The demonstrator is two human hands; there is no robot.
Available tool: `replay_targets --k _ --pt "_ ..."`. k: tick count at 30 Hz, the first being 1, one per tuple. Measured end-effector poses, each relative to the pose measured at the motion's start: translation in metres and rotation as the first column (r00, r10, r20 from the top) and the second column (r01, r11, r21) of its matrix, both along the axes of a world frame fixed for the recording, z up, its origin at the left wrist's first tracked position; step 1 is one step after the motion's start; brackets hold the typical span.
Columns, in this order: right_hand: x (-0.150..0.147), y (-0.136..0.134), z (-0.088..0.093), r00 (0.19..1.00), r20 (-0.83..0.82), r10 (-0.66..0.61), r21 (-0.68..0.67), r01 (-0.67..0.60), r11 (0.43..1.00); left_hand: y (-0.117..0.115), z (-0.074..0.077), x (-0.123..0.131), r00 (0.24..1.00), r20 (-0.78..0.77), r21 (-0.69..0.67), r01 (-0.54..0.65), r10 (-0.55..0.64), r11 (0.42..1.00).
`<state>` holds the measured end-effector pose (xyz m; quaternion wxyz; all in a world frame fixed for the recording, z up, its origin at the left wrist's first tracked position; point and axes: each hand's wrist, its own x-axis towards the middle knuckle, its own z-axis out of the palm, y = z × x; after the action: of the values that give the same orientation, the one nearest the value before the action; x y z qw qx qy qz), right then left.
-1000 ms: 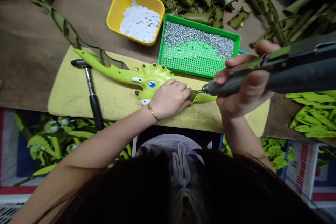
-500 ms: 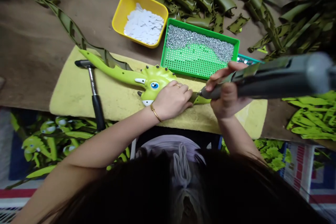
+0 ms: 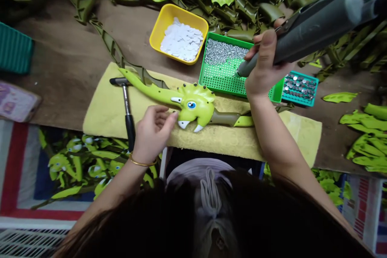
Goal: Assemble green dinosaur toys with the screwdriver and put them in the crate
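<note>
Head view is showing the right hand [image 3: 263,68] with its grip closed around the electric screwdriver [image 3: 314,20], the bit dipping into the green screw tray [image 3: 223,82] just beyond the yellow pad [image 3: 102,109], while the left hand [image 3: 152,131], grip open and holding nothing, is touching fingertips to the toy triceratops [image 3: 193,107] lying on that pad on the tabletop [image 3: 60,68]. Doing this well is, by my judgement, calling for lowering the bit straight onto a single screw head at the heap's edge while keeping the toy from shifting. Counting: one toy is lying on the pad, with one hammer [image 3: 128,109], one screwdriver and three containers, namely the green tray, a yellow tub [image 3: 157,28] of white discs and a teal tray [image 3: 298,102]; the screws are too many to count.
</note>
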<state>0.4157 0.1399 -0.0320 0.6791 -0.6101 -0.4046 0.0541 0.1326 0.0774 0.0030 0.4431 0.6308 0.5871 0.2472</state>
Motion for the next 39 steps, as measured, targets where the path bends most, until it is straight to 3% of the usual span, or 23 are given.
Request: replay_targets --k 2,3,6,14,17,21,25,29,33,36,39 --pt "-0.002 -0.002 0.004 1.000 -0.021 0.004 0.026 -0.003 1.000 0.001 -0.002 0.000 0.984 0.180 -0.314 0.053 0.004 0.948" --pt "-0.004 -0.003 0.007 1.000 -0.027 0.002 0.044 -0.001 0.999 0.002 -0.003 0.003 0.969 0.247 -0.401 0.093 0.010 0.911" --pt "-0.012 -0.006 0.018 0.998 -0.055 -0.026 0.122 0.033 0.992 0.004 -0.005 0.014 0.936 0.343 -0.496 0.105 0.083 0.862" --pt "-0.017 -0.013 0.046 0.992 -0.114 0.047 0.341 -0.005 0.940 -0.001 -0.006 0.023 0.877 0.417 -0.512 0.012 0.237 0.859" --pt "-0.026 -0.037 0.063 0.989 -0.123 0.081 0.370 -0.030 0.929 -0.008 -0.008 0.029 0.863 0.442 -0.505 0.015 0.244 0.863" --pt "-0.056 -0.086 0.080 0.957 -0.116 0.267 0.321 -0.218 0.921 -0.014 -0.013 0.037 0.845 0.482 -0.482 0.034 0.232 0.876" --pt "-0.078 -0.118 0.077 0.925 -0.122 0.360 0.276 -0.317 0.907 -0.015 -0.016 0.040 0.838 0.507 -0.454 0.060 0.202 0.889" --pt "-0.079 -0.122 0.057 0.927 -0.099 0.362 0.241 -0.331 0.912 -0.016 -0.017 0.040 0.828 0.516 -0.456 0.052 0.217 0.888" --pt "-0.077 -0.123 0.043 0.893 -0.031 0.449 0.255 -0.427 0.868 -0.018 -0.018 0.041 0.811 0.538 -0.450 0.047 0.228 0.892" --pt "-0.077 -0.123 0.050 0.903 -0.013 0.429 0.268 -0.411 0.872 -0.020 -0.019 0.043 0.796 0.557 -0.446 0.047 0.236 0.894" --pt "-0.072 -0.108 0.068 0.905 -0.040 0.424 0.253 -0.401 0.880 -0.023 -0.021 0.044 0.794 0.557 -0.470 0.061 0.242 0.881"
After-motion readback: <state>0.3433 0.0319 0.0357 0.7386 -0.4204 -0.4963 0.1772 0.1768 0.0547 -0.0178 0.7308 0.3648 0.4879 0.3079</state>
